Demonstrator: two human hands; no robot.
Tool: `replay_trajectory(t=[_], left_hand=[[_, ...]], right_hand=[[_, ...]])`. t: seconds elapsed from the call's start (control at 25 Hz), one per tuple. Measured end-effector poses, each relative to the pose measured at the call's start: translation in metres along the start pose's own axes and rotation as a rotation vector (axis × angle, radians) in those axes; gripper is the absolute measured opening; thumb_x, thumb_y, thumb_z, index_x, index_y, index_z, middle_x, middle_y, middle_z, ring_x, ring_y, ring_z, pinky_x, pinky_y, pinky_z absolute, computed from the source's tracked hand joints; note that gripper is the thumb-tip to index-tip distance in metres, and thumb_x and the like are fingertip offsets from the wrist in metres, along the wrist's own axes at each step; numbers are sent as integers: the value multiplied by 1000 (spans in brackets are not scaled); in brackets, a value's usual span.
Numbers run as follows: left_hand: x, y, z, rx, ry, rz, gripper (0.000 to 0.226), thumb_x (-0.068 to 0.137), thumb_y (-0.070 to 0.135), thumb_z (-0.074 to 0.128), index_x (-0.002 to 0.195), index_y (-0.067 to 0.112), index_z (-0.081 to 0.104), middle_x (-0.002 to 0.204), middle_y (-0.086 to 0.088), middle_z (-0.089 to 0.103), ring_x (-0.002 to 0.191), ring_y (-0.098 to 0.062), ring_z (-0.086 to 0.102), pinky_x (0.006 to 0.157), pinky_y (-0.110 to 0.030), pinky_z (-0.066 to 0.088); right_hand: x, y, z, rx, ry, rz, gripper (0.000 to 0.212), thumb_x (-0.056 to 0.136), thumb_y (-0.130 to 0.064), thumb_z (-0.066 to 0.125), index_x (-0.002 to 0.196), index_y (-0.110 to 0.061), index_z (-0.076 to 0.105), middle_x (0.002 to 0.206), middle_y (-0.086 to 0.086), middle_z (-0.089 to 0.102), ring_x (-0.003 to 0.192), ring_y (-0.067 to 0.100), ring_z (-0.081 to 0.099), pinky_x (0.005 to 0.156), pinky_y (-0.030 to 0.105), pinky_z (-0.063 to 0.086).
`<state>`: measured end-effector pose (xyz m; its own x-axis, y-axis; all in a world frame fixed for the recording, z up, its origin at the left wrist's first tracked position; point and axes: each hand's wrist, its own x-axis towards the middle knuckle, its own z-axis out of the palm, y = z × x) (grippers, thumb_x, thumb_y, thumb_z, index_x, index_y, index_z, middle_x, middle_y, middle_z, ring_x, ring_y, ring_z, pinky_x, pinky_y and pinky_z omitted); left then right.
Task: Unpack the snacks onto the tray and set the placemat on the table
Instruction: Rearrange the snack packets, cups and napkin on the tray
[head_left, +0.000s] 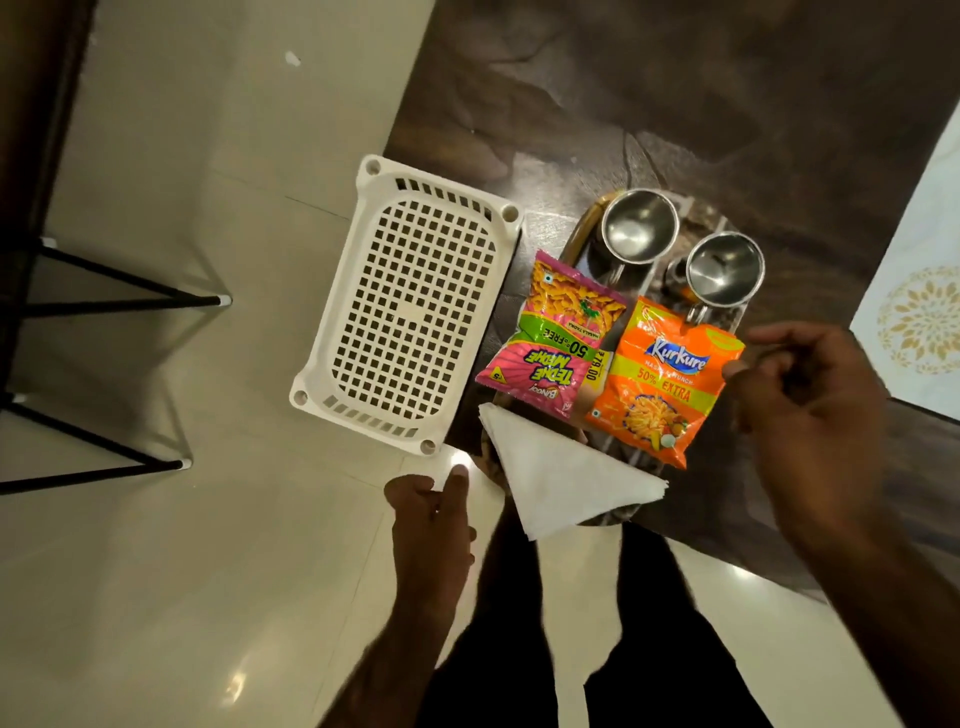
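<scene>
A pink snack packet (550, 338) and an orange Kurkure packet (660, 384) lie side by side on a dark tray (578, 236) on the brown table (675, 93). Two steel cups (640, 227) (724, 270) stand at the tray's far end. A folded white napkin (566, 473) rests on its near end. The white perforated basket (410, 306) sits empty at the table's left edge. A white placemat (919, 312) with a gold pattern lies at the far right. My right hand (810, 395) hovers just right of the orange packet, fingers loosely curled, holding nothing. My left hand (431, 519) hangs empty below the basket's near corner.
Pale tiled floor (208, 571) fills the left and near side. Black metal furniture legs (119, 291) stand on it at the far left. My legs in dark clothing (571, 649) are at the table's near edge.
</scene>
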<state>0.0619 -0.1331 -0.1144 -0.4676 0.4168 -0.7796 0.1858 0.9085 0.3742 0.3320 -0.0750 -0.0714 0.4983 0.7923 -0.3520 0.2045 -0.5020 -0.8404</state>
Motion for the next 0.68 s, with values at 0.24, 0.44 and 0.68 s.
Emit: replay_trajectory(t=[0.24,0.44,0.68], left_hand=[[42,43,-33,-411,-72,-234,56,92,49,62,139,22,49,130,-10,60,119,-34,60,89,-47,53],[55,62,-28,-584,-135,-173,40,98,28,54,138,26,55,128,-7,70,119,-31,65,101,-51,51],[53,52,-32,-709,-188,-110,40,101,25,50,142,25,52,131,-10,69,122,-33,64,93,-48,54]], right_hand=[[99,-51,8,-33,111,-151,19,84,-30,62,93,-47,63,80,-18,63,65,5,57,68,38,50],[124,-43,8,-55,-8,-128,14,88,-39,59,102,-42,59,79,-10,55,61,4,51,59,18,43],[139,-41,6,-168,-93,-27,16,88,-31,63,99,-43,63,87,-5,61,69,9,54,62,24,45]])
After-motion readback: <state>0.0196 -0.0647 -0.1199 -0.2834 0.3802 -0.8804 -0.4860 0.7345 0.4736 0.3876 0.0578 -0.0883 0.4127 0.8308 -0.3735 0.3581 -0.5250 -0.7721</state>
